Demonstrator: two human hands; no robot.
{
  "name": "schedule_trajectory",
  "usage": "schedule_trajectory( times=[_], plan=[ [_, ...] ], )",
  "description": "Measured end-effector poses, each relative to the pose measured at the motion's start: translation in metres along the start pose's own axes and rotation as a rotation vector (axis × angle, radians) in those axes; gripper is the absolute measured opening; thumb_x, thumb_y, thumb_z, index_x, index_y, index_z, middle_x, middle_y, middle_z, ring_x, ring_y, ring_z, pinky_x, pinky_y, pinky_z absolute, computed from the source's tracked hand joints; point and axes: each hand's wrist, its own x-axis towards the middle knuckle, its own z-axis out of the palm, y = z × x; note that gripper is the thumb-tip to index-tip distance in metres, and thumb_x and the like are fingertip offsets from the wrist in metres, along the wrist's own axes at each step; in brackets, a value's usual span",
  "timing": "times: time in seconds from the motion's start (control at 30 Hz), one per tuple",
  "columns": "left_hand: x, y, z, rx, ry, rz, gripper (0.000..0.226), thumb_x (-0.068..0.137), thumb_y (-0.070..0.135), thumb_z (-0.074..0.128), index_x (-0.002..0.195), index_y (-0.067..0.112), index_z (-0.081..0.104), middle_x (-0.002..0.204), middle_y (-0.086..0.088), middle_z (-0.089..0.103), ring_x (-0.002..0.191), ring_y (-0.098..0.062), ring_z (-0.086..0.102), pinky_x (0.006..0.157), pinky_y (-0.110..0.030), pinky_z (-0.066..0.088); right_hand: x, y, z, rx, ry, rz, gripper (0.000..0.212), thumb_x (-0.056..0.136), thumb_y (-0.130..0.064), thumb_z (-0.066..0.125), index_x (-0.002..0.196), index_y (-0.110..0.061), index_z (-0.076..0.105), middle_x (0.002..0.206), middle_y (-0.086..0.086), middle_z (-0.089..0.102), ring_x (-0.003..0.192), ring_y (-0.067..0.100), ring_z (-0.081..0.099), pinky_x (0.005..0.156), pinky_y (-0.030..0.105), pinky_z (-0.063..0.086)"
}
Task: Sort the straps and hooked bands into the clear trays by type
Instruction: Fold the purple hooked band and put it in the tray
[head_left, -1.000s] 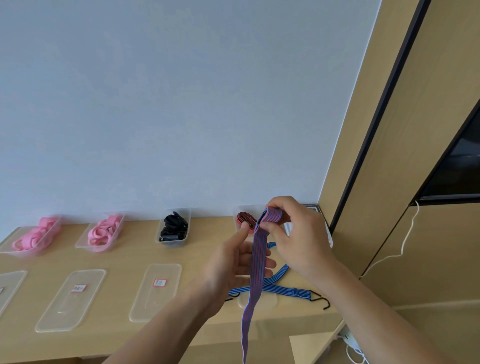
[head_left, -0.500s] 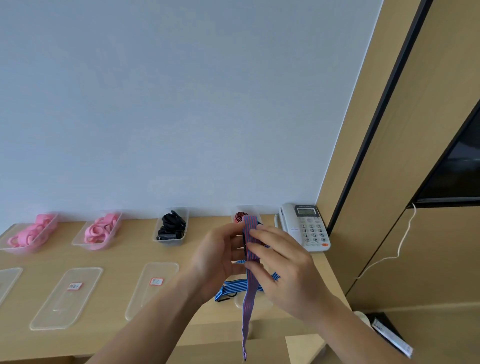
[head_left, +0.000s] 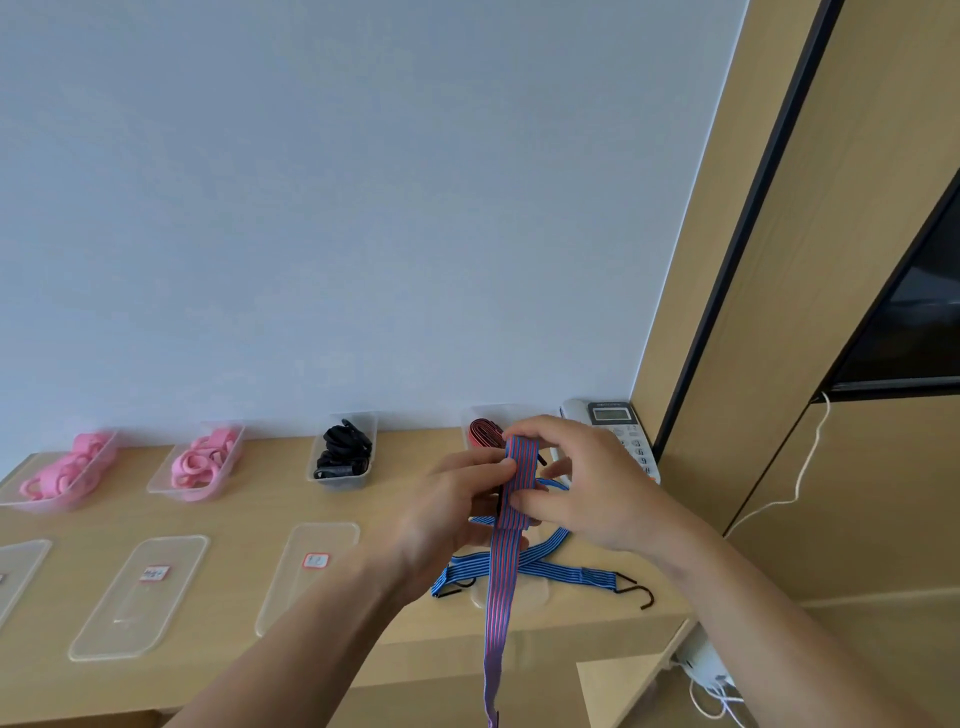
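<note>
One long tabletop (head_left: 249, 499) carries four clear trays along its far edge. The far-right tray (head_left: 488, 409) already has a coiled red band (head_left: 482, 434) in it. Both hands work just near of that tray, above the tabletop. A second ago the right hand (head_left: 592, 488) held the fold up high, with the left hand's fingers spread beside it. Now the right hand sits lower and the left hand (head_left: 452, 514) has closed in. Each grip is grasping the red-and-blue striped band (head_left: 501, 577) on a doubled-over section, and a long tail hangs past the near edge. I judge the band is being folded into a bundle for the far-right tray, with most of its length left to gather. The blue hooked band (head_left: 566, 571) lies unmoved on the tabletop below the hands.
</note>
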Motion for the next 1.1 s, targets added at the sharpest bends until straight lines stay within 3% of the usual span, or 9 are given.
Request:
schedule_trajectory(
  times=[0.17,0.3,0.37,0.47,0.6,0.7,0.8,1.0,1.1],
  plan=[
    [-0.003,-0.007,0.004,0.010,0.029,-0.045,0.032,0.102,0.030,0.058,0.117,0.003,0.065,0.096,-0.014,0.073,0.087,-0.034,0.072,0.085,-0.045,0.059,0.000,-0.004,-0.008,0.052,0.072,-0.023,0.045,0.066,-0.007,0.086,0.099,-0.028,0.064,0.092,-0.012,0.072,0.092,0.010,0.068,0.087,0.034,0.053],
    [-0.005,-0.011,0.009,-0.060,0.026,-0.138,0.037,0.101,0.044,0.056,0.110,0.010,0.067,0.100,-0.020,0.074,0.086,-0.037,0.072,0.088,-0.051,0.059,0.002,-0.005,-0.005,0.041,0.216,-0.072,0.044,0.067,-0.003,0.086,0.099,-0.026,0.065,0.087,-0.012,0.071,0.084,0.011,0.067,0.082,0.035,0.057],
    [-0.005,-0.012,0.011,-0.084,0.036,-0.196,0.046,0.099,0.054,0.054,0.109,0.012,0.069,0.104,-0.021,0.075,0.091,-0.036,0.073,0.093,-0.054,0.056,0.001,-0.004,0.000,-0.032,0.273,-0.094,0.045,0.069,-0.004,0.084,0.102,-0.027,0.065,0.089,-0.017,0.068,0.084,0.008,0.064,0.080,0.032,0.055],
    [-0.006,-0.011,0.011,-0.113,0.028,-0.226,0.055,0.097,0.064,0.047,0.107,0.015,0.072,0.108,-0.020,0.076,0.099,-0.037,0.074,0.090,-0.045,0.052,-0.003,-0.001,0.011,-0.134,0.365,-0.187,0.044,0.069,-0.002,0.083,0.102,-0.025,0.064,0.086,-0.024,0.059,0.080,0.001,0.055,0.077,0.019,0.047],
    [-0.008,-0.004,0.011,-0.249,0.005,-0.208,0.052,0.099,0.057,0.049,0.107,0.012,0.073,0.091,-0.011,0.074,0.084,-0.032,0.071,0.094,-0.053,0.053,-0.011,0.002,0.028,-0.238,0.465,-0.382,0.041,0.070,0.009,0.078,0.102,-0.015,0.068,0.090,-0.007,0.066,0.082,0.014,0.060,0.076,0.027,0.048],
    [-0.007,0.001,0.010,-0.302,0.024,-0.193,0.045,0.101,0.050,0.050,0.102,0.010,0.072,0.081,-0.009,0.070,0.074,-0.028,0.066,0.078,-0.045,0.056,-0.017,0.005,0.035,-0.270,0.503,-0.495,0.041,0.071,0.017,0.069,0.102,-0.010,0.070,0.094,0.001,0.070,0.088,0.021,0.064,0.081,0.028,0.051],
    [-0.005,0.005,0.006,-0.345,0.049,-0.193,0.040,0.102,0.041,0.052,0.113,0.007,0.070,0.080,-0.009,0.066,0.070,-0.024,0.064,0.070,-0.040,0.055,-0.023,0.008,0.040,-0.287,0.491,-0.549,0.032,0.074,0.019,0.068,0.099,0.000,0.074,0.101,0.007,0.072,0.098,0.026,0.067,0.090,0.033,0.053],
    [-0.004,0.009,-0.002,-0.393,0.051,-0.107,0.042,0.105,0.025,0.051,0.132,-0.005,0.060,0.088,-0.011,0.063,0.066,-0.022,0.062,0.053,-0.033,0.054,-0.030,0.007,0.041,-0.330,0.390,-0.588,0.018,0.086,-0.016,0.079,0.098,-0.002,0.076,0.110,0.007,0.072,0.109,0.024,0.065,0.096,0.034,0.052],
    [-0.004,0.008,-0.004,-0.395,0.044,-0.087,0.045,0.105,0.029,0.050,0.134,-0.005,0.058,0.094,-0.012,0.064,0.072,-0.023,0.060,0.061,-0.037,0.055,-0.032,0.004,0.037,-0.310,0.387,-0.563,0.012,0.092,-0.016,0.072,0.089,-0.005,0.076,0.104,0.005,0.074,0.107,0.024,0.065,0.095,0.033,0.051]
  ],
)
